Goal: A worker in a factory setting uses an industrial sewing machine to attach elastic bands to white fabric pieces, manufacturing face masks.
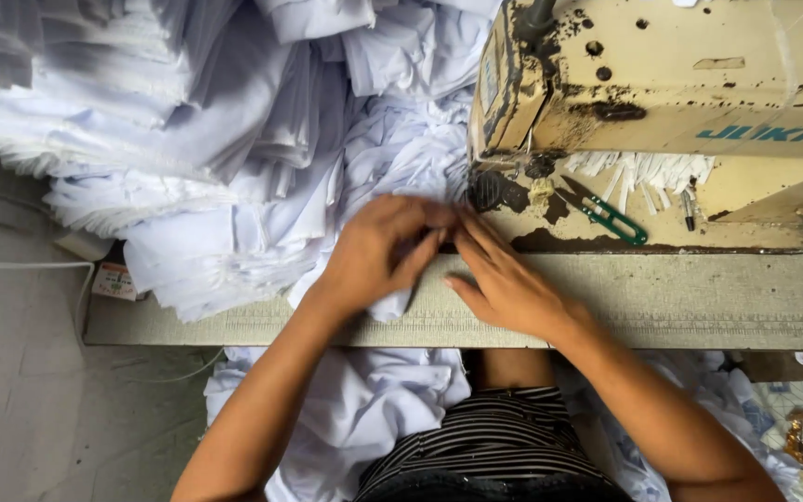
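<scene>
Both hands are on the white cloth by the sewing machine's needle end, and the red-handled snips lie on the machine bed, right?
Not quite: the snips have green handles, as the head view shows. The rest holds: left hand and right hand meet on the white cloth beside the sewing machine.

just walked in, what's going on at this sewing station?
A person sits at a worn cream sewing machine, both hands on a piece of white fabric at the table edge. The left hand pinches the cloth; the right hand presses flat beside it, fingertips meeting near the needle area. Green thread snips lie on the machine bed. Stacks of white fabric are piled to the left.
</scene>
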